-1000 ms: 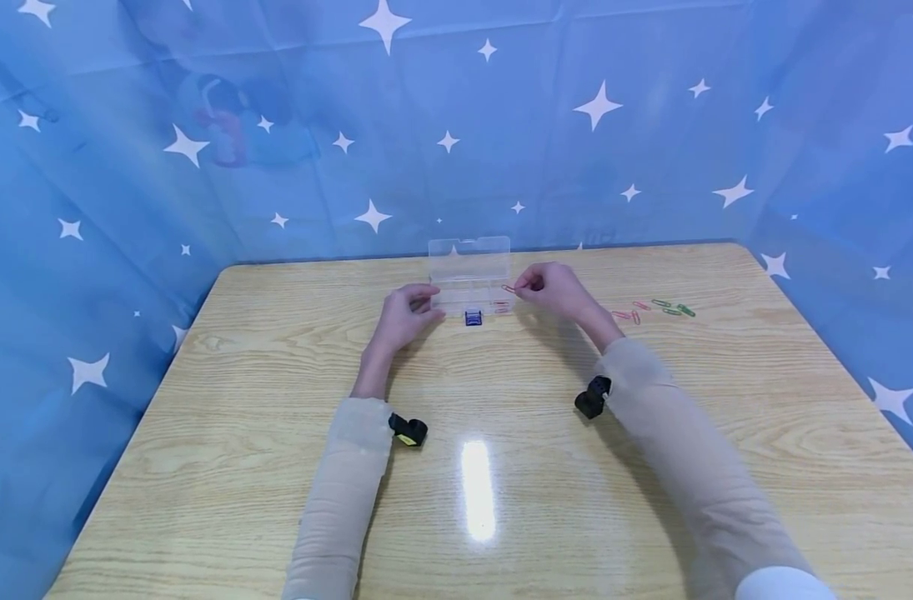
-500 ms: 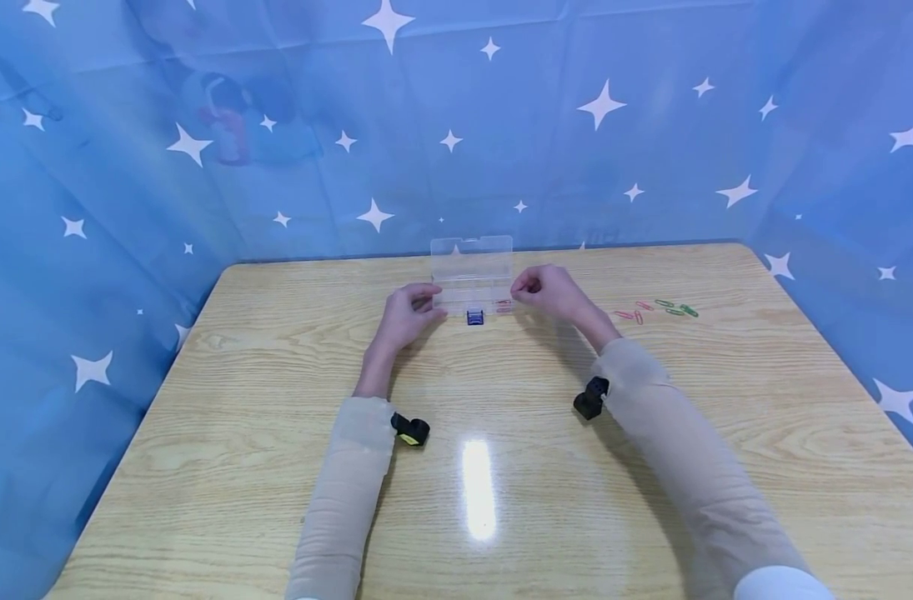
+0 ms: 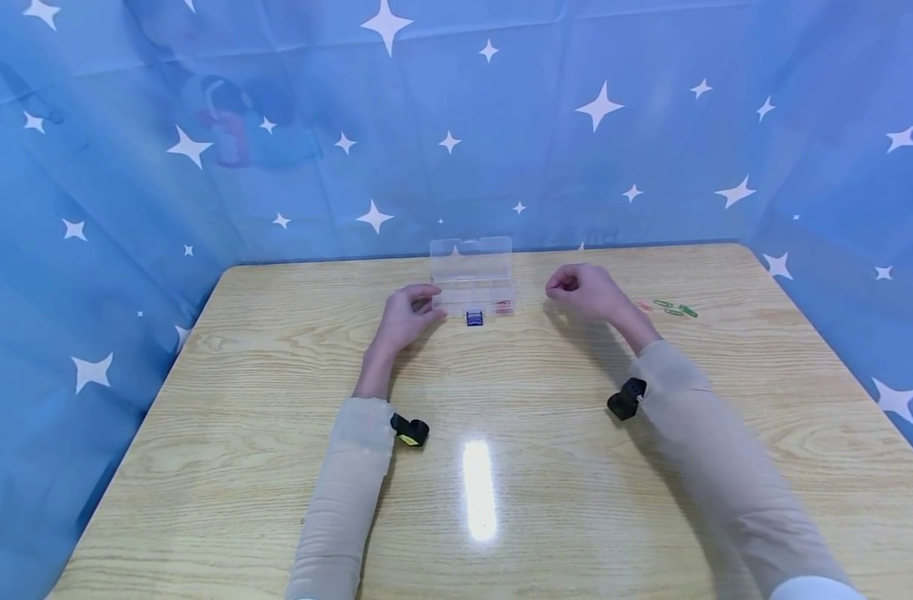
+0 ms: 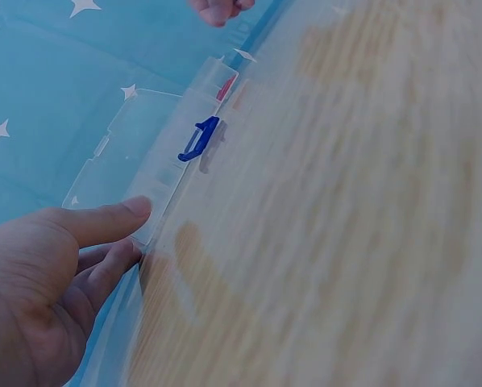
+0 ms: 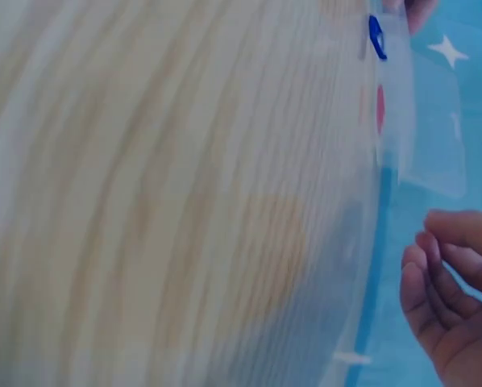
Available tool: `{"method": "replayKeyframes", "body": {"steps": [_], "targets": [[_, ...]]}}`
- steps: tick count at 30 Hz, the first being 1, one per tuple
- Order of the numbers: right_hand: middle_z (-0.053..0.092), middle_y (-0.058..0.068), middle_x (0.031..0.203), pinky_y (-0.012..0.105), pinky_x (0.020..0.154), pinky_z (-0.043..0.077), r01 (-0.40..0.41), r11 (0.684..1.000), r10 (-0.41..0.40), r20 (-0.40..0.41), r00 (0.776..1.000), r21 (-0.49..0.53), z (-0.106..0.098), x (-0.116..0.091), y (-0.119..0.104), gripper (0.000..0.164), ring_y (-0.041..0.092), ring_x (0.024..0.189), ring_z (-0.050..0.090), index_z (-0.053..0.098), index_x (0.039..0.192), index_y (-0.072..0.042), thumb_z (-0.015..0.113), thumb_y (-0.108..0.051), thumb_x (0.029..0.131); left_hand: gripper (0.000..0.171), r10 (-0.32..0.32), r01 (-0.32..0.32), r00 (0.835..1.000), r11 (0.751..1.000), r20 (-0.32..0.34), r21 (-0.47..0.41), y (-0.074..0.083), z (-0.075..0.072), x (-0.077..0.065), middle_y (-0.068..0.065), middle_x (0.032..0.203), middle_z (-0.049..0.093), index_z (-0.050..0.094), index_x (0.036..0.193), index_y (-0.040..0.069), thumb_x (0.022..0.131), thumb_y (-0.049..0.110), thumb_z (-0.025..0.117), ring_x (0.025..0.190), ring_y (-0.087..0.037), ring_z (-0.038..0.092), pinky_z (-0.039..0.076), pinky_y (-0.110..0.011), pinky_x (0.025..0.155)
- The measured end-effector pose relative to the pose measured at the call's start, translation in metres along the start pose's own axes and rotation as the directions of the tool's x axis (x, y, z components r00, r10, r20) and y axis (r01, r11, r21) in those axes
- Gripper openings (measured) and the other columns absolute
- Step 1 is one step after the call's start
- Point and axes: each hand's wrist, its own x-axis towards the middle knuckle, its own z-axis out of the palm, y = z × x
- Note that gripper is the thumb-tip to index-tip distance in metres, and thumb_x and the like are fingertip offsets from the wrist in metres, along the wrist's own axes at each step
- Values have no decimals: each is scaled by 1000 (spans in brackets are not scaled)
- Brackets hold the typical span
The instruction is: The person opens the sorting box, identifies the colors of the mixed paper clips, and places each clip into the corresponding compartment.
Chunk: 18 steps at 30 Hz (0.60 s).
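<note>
One clear box, lid raised, red paperclips inside, left end gripped by left hand; right hand empty, loosely curled, nearby.

box on table, before curtain; paperclips in box's right end; loose clips farther right

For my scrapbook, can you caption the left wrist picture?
Left grip holds an open clear box with a blue latch.

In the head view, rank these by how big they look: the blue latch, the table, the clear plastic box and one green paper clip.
1. Table
2. Clear plastic box
3. Blue latch and green paper clip: both look tiny, too alike to rank surely.
</note>
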Motion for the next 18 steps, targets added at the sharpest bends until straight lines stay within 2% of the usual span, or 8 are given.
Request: {"method": "replayKeyframes", "body": {"steps": [9, 15, 18], "targets": [[67, 15, 103, 34, 72, 51, -37, 999, 37, -20, 999, -28, -27, -21, 23, 22, 27, 91, 61, 69, 111, 0, 61, -18, 102, 43, -8, 8, 1000, 1000, 0, -2, 1, 0, 0, -19, 139, 57, 63, 132, 0, 91, 5, 75, 126, -29, 59, 52, -29, 104], [66, 18, 96, 33, 51, 51, -103, 995, 103, 14, 995, 9, -41, -35, 36, 24, 30, 69, 60, 66, 113, 1, 60, -19, 102, 43, 0, 0, 1000, 1000, 2, -1, 1, 0, 0, -20, 139, 57, 63, 132, -1, 91, 4, 75, 126, -30, 59, 52, -29, 104], [66, 18, 91, 33, 49, 51, -114, 993, 113, 34, 993, 15, -47, -41, 42, 25, 30, 64, 60, 66, 114, 3, 61, -18, 101, 43, -2, 2, 1000, 1000, 3, -7, 1, 0, -1, -20, 139, 57, 63, 132, -1, 92, 4, 75, 126, -30, 59, 52, -30, 104]]}}
